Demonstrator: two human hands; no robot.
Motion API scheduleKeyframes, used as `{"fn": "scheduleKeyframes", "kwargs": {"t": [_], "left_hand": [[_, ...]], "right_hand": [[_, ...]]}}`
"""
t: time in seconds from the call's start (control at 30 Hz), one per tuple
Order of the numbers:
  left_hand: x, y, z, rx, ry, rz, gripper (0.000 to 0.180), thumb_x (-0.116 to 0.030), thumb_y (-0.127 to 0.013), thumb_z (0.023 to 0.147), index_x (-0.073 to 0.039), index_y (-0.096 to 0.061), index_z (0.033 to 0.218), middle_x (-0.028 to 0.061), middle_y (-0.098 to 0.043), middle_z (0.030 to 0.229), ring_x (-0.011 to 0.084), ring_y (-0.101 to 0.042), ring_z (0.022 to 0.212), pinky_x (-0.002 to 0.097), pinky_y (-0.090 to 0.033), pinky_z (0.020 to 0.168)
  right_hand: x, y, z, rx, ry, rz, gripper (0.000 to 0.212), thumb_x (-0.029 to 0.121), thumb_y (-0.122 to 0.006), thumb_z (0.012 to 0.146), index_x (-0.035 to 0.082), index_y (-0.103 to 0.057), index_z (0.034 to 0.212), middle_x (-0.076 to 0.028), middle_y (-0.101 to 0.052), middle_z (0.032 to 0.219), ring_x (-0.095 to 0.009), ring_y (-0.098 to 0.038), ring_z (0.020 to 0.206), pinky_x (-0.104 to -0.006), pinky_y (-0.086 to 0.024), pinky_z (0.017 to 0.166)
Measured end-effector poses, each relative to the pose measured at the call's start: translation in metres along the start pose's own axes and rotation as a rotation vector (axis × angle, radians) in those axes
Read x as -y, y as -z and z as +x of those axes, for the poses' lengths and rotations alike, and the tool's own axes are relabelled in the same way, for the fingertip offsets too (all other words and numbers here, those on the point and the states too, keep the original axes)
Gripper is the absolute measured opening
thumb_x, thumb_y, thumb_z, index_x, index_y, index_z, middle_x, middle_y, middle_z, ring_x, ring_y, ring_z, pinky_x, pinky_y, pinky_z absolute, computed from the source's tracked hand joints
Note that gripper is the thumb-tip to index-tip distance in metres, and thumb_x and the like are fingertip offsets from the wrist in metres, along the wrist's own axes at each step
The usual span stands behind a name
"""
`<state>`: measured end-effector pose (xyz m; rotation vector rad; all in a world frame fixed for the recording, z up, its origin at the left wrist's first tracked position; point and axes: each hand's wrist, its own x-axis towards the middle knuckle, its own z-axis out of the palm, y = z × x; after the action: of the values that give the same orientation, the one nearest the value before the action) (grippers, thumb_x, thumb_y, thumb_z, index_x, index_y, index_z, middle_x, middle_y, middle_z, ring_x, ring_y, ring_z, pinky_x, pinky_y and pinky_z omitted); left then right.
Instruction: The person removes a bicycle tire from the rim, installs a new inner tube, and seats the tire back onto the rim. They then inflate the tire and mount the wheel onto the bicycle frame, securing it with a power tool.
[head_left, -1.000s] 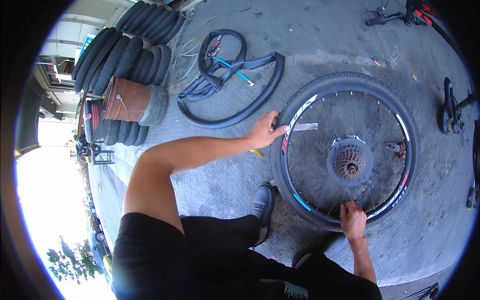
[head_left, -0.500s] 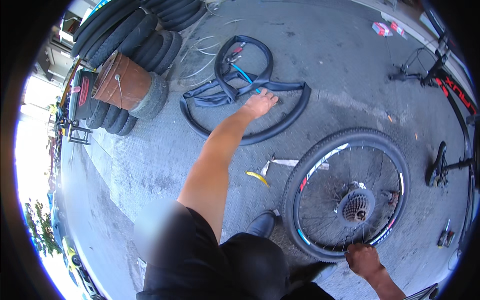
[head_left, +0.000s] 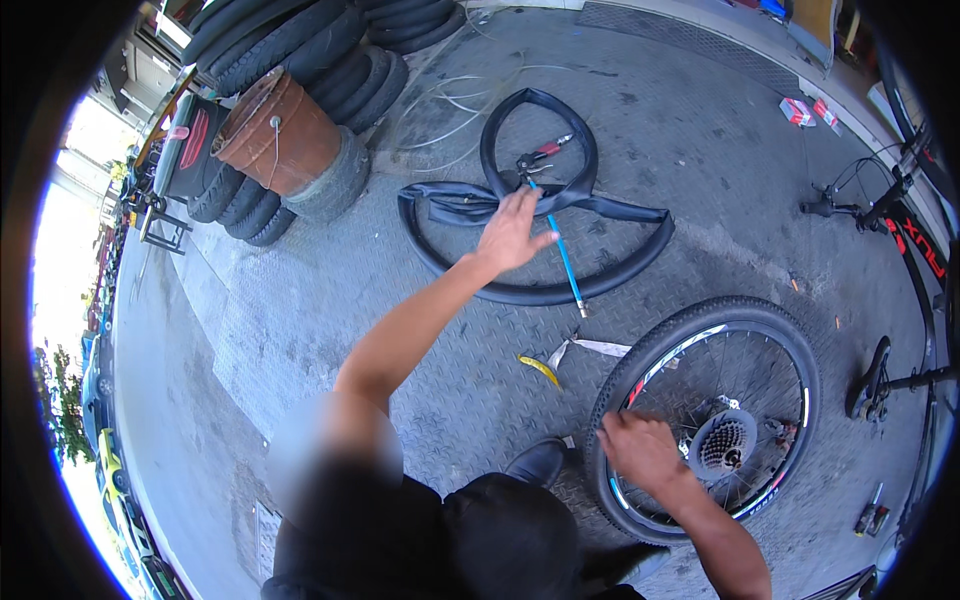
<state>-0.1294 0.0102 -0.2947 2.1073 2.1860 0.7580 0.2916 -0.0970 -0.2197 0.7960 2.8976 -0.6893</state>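
Note:
My left hand [head_left: 512,236] reaches over a black inner tube [head_left: 620,268] lying loosely looped on the floor. Its fingers are stretched and the thumb stands apart, right beside a thin blue hose [head_left: 564,256]. This hose runs from a tool with a red part [head_left: 546,150] inside the tube's upper loop to a metal end near the yellow strip. At lower right, my right hand [head_left: 642,452] has its fingers curled over the left side of a bicycle wheel [head_left: 790,345]. The wheel carries its tire and a cassette [head_left: 724,442]; the fingertips are partly hidden.
Stacked tires [head_left: 345,85] and a rusty brown bucket [head_left: 280,135] stand at upper left. A yellow strip [head_left: 540,370] and a whitish strip [head_left: 600,347] lie by the wheel. Bicycle frame parts [head_left: 912,240] line the right side, with small red-and-white boxes [head_left: 797,112] beyond.
The blue hose now lies stretched toward me across the tube, and my left hand has opened beside it. My right hand has moved from the wheel's bottom up to its left side.

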Motion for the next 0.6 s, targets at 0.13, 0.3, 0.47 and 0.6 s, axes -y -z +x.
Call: {"fn": "scheduleKeyframes", "kwargs": {"t": [0.13, 0.3, 0.47, 0.6], "left_hand": [[0.042, -0.050, 0.050, 0.258, 0.540, 0.099, 0.081, -0.050, -0.079, 0.098, -0.009, -0.049, 0.161, 0.0217, -0.061, 0.154, 0.0468, -0.053, 0.146, 0.0562, -0.049, 0.119], [0.036, -0.080, 0.074, 0.300, 0.517, 0.298, 0.055, -0.026, -0.072, 0.100, -0.013, -0.057, 0.151, 0.0183, -0.067, 0.144, 0.0411, -0.055, 0.145, 0.0636, -0.052, 0.111], [0.101, -0.054, 0.027, 0.217, 0.452, 0.423, 0.033, -0.018, -0.071, 0.098, -0.011, -0.070, 0.130, 0.0200, -0.067, 0.137, 0.0461, -0.061, 0.134, 0.0591, -0.059, 0.103], [0.114, -0.012, -0.023, -0.041, 0.563, 0.277, 0.020, -0.003, -0.062, 0.091, -0.006, -0.068, 0.110, 0.0262, -0.074, 0.110, 0.0489, -0.073, 0.108, 0.0572, -0.061, 0.093]], "right_hand": [[0.015, -0.034, 0.011, 0.091, 0.112, -0.083, 0.025, 0.031, -0.070, 0.103, 0.006, -0.068, 0.099, -0.016, -0.076, 0.092, -0.037, -0.078, 0.086, -0.0498, -0.062, 0.079], [0.017, -0.059, 0.021, 0.127, 0.178, -0.236, 0.018, 0.021, -0.065, 0.099, 0.006, -0.073, 0.103, -0.016, -0.079, 0.098, -0.033, -0.080, 0.090, -0.0477, -0.061, 0.083], [0.029, -0.075, 0.029, 0.080, 0.177, -0.153, 0.017, 0.015, -0.065, 0.096, 0.006, -0.077, 0.105, -0.015, -0.080, 0.097, -0.032, -0.080, 0.090, -0.0456, -0.062, 0.084], [0.008, -0.080, 0.015, 0.065, 0.113, -0.147, 0.015, 0.018, -0.067, 0.097, 0.007, -0.076, 0.102, -0.015, -0.080, 0.097, -0.031, -0.080, 0.090, -0.0460, -0.062, 0.081]]}}
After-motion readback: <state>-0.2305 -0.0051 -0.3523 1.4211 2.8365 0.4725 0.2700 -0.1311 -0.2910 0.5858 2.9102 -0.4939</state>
